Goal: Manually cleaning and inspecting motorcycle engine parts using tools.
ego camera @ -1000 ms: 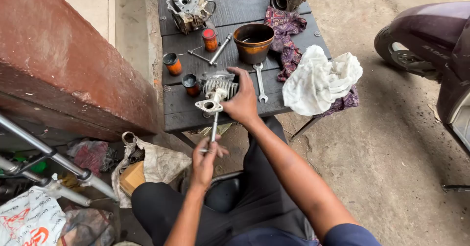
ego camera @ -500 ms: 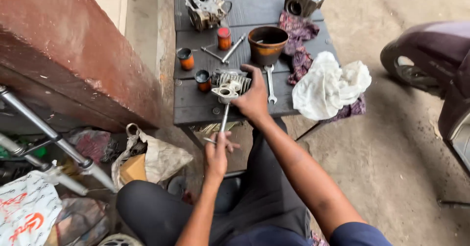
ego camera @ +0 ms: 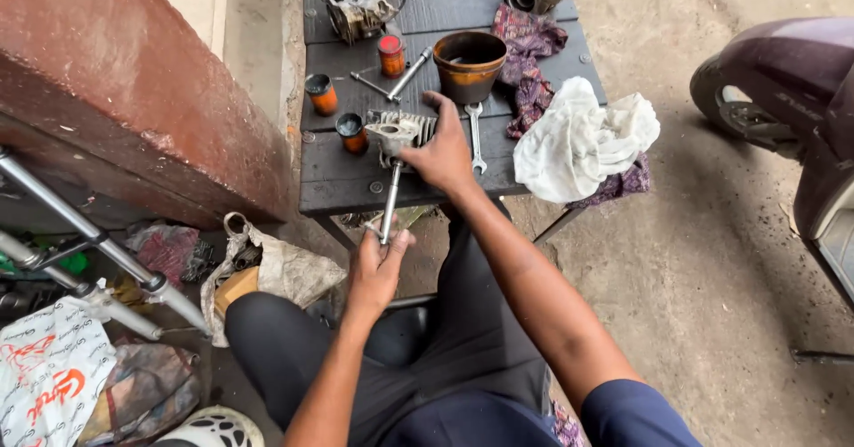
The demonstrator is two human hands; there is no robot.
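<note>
Two hands are at work: the left hand [ego camera: 378,265] holds one long metal tool [ego camera: 390,205], and the right hand [ego camera: 445,153] rests on one finned engine part [ego camera: 400,129]. On the one dark table [ego camera: 338,189] stand three small orange cups [ego camera: 322,94], one brown bowl [ego camera: 469,63], one spanner [ego camera: 474,136] and two more engine parts [ego camera: 358,0]. One white cloth [ego camera: 578,140] and one purple rag [ego camera: 527,73] lie there too.

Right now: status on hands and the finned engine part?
Right hand pressing down on finned cylinder at table edge. Left hand gripping long metal tool into it. Spanner beside, not obstructing.

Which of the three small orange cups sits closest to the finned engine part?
The nearest-edge cup, almost touching the finned engine part; the other two stand farther back.
</note>
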